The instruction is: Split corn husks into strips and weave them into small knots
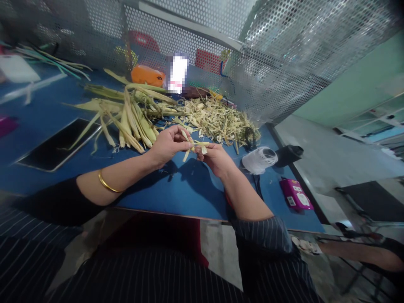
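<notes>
Between my two hands, above the blue table (164,191), is a small piece of pale husk strips (187,155) that cross and stick out in several directions. My left hand (168,145) pinches its left side with thumb and fingers. The right side is pinched by my right hand (216,158), with a short folded strip showing at the fingertips. Behind my left hand lies a bundle of long green-yellow husks (134,120). A heap of small husk scraps (217,120) sits behind my right hand.
On the right are a white spool (259,160), a black spool (288,155) and a magenta packet (296,194). A dark flat panel (52,147) lies left. An orange object (147,75) and lit phone (178,73) stand before perforated metal (202,33). A person's leg (356,252) shows lower right.
</notes>
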Motion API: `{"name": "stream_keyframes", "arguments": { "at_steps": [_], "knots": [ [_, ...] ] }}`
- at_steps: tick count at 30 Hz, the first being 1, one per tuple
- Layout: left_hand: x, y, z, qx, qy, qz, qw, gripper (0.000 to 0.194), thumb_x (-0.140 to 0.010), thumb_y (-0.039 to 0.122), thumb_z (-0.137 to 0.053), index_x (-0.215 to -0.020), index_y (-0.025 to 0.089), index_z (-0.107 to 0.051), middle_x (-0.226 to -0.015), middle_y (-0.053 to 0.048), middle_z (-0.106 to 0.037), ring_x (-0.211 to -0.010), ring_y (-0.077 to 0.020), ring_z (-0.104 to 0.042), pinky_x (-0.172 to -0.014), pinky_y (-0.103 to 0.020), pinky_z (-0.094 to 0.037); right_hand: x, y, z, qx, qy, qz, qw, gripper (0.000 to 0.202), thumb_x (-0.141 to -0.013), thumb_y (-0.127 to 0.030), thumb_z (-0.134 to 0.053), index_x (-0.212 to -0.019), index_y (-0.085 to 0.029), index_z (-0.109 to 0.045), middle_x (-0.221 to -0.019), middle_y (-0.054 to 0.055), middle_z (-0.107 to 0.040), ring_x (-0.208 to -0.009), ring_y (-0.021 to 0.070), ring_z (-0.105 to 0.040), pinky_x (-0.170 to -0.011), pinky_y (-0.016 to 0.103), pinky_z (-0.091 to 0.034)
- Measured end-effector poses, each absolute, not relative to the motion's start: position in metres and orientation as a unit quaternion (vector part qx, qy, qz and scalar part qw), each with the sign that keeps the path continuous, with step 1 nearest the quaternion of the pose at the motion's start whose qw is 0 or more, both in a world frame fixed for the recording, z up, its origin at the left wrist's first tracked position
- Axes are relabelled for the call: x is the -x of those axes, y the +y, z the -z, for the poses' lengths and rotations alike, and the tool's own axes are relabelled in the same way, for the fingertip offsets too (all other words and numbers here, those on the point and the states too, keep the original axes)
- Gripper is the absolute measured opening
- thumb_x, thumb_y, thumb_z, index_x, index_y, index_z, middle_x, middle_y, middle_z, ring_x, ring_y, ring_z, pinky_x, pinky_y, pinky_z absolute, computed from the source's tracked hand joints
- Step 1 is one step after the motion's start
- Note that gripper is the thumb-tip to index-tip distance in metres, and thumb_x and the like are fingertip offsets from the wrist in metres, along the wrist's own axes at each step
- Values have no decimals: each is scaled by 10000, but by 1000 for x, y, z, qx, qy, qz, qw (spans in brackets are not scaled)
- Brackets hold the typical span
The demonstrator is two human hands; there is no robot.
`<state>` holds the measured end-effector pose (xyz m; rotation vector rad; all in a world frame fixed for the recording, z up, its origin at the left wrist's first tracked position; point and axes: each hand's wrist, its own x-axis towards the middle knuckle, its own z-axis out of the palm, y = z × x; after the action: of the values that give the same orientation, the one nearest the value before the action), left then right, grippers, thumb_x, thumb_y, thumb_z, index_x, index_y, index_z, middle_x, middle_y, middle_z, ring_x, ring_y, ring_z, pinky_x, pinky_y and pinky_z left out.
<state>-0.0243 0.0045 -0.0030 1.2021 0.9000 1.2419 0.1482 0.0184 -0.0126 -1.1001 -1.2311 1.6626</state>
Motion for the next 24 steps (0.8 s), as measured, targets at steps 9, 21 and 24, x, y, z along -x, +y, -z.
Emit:
{"name": "stream_keyframes", "arguments": {
  "at_steps": [9, 21, 24],
  "knots": [
    [22, 8, 9, -527, 412, -559, 490, 254, -608, 182, -748, -788, 146, -572, -712, 10, -622, -635, -100, -574, -614, -229, -458, -147, 13, 10, 446, -581, -531, 426, 187, -636, -348, -770, -684, -176, -713, -581, -38, -553, -588, 85, -420, -598, 251, -309],
    [22, 8, 15, -568, 416, -523, 480, 266, -624, 236, -765, -803, 145, -592, -681, 13, -617, -612, -101, -571, -593, -226, -462, -144, 12, 9, 480, -583, -477, 450, 247, -680, -388, -722, -619, -175, -613, -557, -44, -487, -559, 86, -375, -560, 253, -291],
    [22, 7, 14, -560, 413, -504, 511, 299, -627, 272, -778, -840, 138, -617, -680, 9, -626, -616, -109, -581, -617, -247, -486, -143, 12, 8, 482, -577, -470, 462, 199, -670, -342, -707, -611, -177, -611, -553, -47, -488, -556, 85, -380, -565, 252, -302]
  ]
}}
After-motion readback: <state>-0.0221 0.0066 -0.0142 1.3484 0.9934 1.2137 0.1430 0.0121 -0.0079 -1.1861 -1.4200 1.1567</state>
